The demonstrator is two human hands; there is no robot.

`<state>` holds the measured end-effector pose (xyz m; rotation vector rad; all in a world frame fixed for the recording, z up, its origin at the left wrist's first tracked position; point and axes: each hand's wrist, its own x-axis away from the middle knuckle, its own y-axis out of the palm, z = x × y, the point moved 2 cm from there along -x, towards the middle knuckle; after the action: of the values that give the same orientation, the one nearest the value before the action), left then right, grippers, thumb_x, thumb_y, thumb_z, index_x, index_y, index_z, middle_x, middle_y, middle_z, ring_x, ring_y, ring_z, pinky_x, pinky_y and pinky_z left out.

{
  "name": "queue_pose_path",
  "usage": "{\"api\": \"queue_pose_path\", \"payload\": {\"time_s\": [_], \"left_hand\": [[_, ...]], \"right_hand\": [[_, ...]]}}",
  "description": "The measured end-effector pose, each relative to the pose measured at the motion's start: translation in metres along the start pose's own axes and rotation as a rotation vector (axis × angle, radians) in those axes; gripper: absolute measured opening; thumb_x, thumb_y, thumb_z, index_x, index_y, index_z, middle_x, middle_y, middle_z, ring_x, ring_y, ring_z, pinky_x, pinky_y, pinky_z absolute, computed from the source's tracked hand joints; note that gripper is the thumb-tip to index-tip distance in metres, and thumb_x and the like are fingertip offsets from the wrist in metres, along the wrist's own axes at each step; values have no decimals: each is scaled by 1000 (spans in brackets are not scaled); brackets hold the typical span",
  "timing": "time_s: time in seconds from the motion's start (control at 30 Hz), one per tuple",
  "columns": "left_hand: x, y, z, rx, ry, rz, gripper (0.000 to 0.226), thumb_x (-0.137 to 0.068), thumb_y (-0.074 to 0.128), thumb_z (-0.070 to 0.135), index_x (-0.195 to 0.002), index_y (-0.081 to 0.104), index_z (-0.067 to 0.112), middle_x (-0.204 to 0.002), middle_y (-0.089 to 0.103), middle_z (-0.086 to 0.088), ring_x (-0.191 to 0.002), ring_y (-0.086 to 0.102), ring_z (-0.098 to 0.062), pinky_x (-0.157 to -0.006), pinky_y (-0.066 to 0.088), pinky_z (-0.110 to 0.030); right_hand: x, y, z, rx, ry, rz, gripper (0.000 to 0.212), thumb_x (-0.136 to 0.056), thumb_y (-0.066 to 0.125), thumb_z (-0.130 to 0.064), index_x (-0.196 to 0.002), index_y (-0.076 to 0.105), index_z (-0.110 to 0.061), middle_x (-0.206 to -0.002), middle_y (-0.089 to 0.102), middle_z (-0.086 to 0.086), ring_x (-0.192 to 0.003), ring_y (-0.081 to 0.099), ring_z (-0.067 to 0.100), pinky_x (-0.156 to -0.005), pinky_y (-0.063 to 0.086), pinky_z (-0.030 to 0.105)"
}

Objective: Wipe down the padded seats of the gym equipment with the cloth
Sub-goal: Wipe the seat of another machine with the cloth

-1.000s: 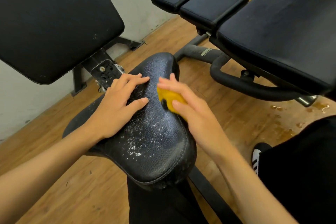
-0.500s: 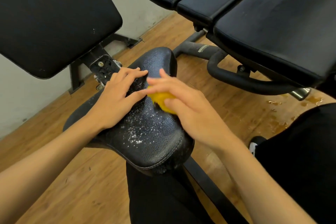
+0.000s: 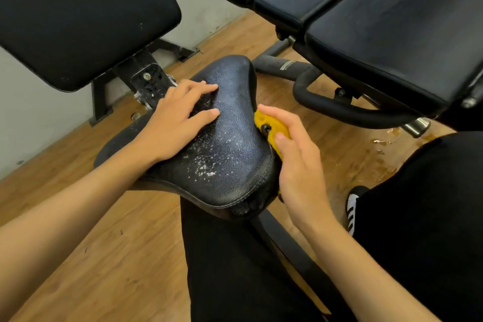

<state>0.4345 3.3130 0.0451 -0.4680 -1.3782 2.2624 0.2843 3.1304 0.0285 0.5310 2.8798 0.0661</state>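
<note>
Head view: a black padded seat with a pebbled skin fills the middle of the frame, its narrow end pointing toward 12 o'clock and its broad end toward 6. White flecks speckle its top, thickest just below centre.

The left hand lies flat on the seat's 10 o'clock part, fingers straight and spread, palm down, gripping nothing.

The yellow cloth sits at the seat's 3 o'clock edge, pressed against the side wall. The right hand holds it there. The thumb curls over the cloth's upper end and the fingers wrap its outer face, so most of the cloth is hidden under the palm and only the part toward 11 o'clock of the hand shows. A small dark spot marks the cloth near the seat's seam.

At 10 o'clock of the seat a large black back pad stands on a metal bracket. At 2 o'clock is a second bench with three black cushions and a curved handle. The floor is wood, with a wet patch at 3 o'clock. A black-and-white shoe shows near 4 o'clock, beside black trousers.
</note>
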Motion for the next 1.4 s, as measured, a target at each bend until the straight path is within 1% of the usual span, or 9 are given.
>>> {"api": "queue_pose_path", "payload": {"time_s": [0.17,0.3,0.37,0.47,0.67,0.8,0.9,1.1,1.4], "left_hand": [[0,0,-1,-11,-1,1,70,-85,37,68,-147,46,37,-143,44,9,-134,36,-18,-117,26,-53],[2,0,2,-6,7,3,70,-85,37,69,-147,46,37,-144,44,8,-138,35,-18,-117,25,-53],[4,-1,2,-13,12,4,73,-84,35,71,-147,46,35,-144,45,5,-139,35,-19,-117,26,-53],[3,-1,4,-36,13,2,75,-83,33,72,-147,46,34,-143,45,4,-137,36,-21,-115,27,-50],[3,-1,4,-40,8,13,78,-81,32,74,-146,48,34,-142,47,4,-133,38,-22,-114,28,-47],[4,-1,3,-44,18,10,80,-80,31,75,-146,47,34,-144,46,4,-134,38,-22,-113,27,-46],[2,-1,6,-50,6,13,82,-77,30,76,-145,48,34,-141,47,3,-132,38,-22,-109,28,-44],[3,-2,7,-66,3,6,80,-79,29,76,-145,47,34,-141,47,4,-133,38,-22,-109,28,-43],[5,-3,8,-39,-9,8,78,-80,31,76,-145,47,36,-141,45,7,-131,38,-17,-111,29,-45]], "right_hand": [[68,18,-3,492,-509,-13,37,-99,49,-8,-134,56,-16,-150,46,5,-143,40,22,-118,29,45],[77,17,13,887,-1051,-164,32,-97,64,-25,-129,66,-29,-145,54,-2,-137,49,16,-111,39,35],[63,-4,16,918,-1092,-200,38,-99,61,-24,-137,55,-29,-150,48,3,-139,47,20,-113,37,38],[49,-23,8,870,-896,-211,39,-105,46,-16,-143,43,-22,-153,37,7,-145,36,27,-118,28,46],[73,68,-9,1156,-1157,-488,26,-101,51,-11,-112,74,-10,-136,62,9,-139,45,26,-122,24,40],[63,26,-17,1061,-1069,-464,26,-101,58,-16,-123,71,-17,-144,54,8,-140,45,22,-115,37,40],[44,-8,-28,872,-688,-380,36,-102,51,-11,-137,59,-16,-153,41,14,-145,37,26,-113,38,49],[-7,13,-40,495,-176,-288,41,-99,52,-12,-138,57,-22,-139,57,-8,-133,46,1,-111,39,30],[23,10,-42,581,-185,-310,43,-100,49,-25,-144,49,-22,-152,41,-16,-147,25,-1,-124,15,29]]}}
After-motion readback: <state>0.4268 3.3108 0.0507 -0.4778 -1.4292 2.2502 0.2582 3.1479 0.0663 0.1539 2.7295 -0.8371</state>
